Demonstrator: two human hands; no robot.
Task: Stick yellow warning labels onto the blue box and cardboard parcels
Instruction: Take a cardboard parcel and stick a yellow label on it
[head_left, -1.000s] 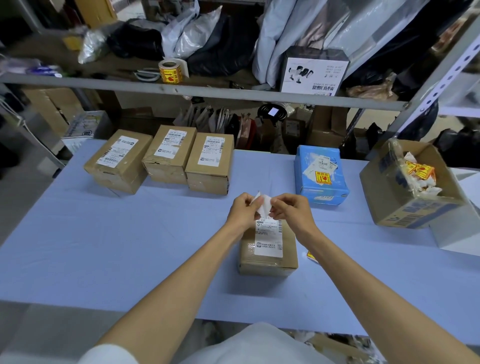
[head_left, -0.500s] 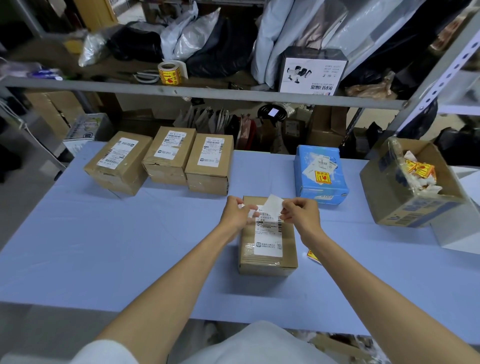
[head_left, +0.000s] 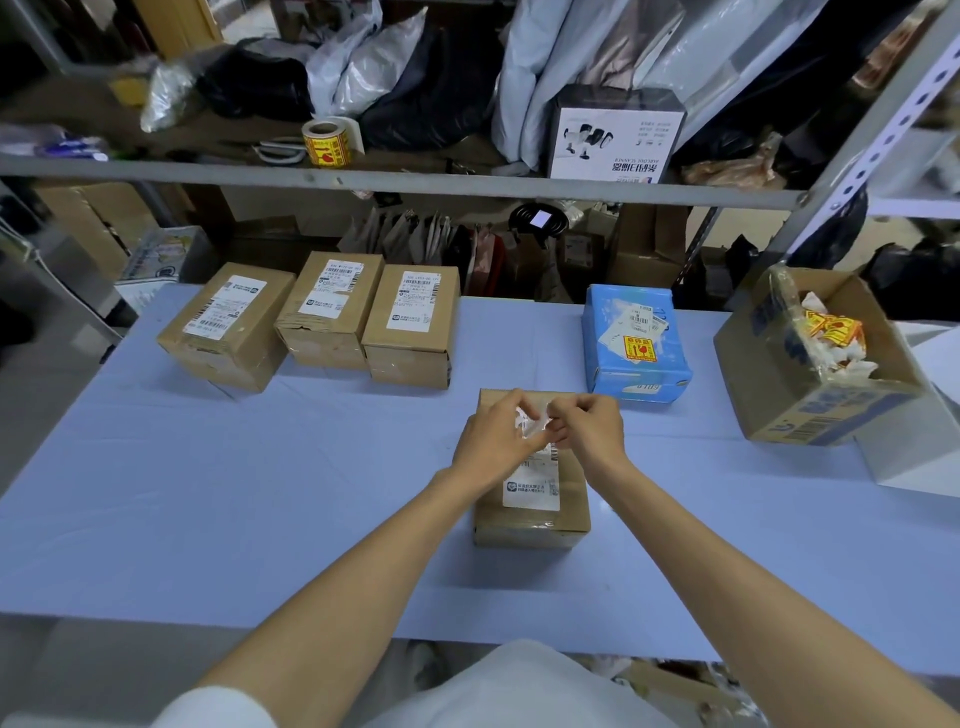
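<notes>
A cardboard parcel with a white shipping label lies on the blue table in front of me. Over its far end, my left hand and my right hand meet and together pinch a small white paper slip, crumpled between the fingertips. Whether a yellow label is on the slip is hidden. The blue box stands behind to the right with a yellow warning label stuck on its top. Three cardboard parcels sit in a row at the back left, showing white shipping labels only.
An open carton at the right holds crumpled white backing papers and yellow labels. A roll of yellow labels and scissors rest on the metal shelf above the table. Bags and boxes crowd the shelf.
Both hands have lowered toward the parcel and come together. The white slip, held flat between them before, is now bunched up between the fingertips.
</notes>
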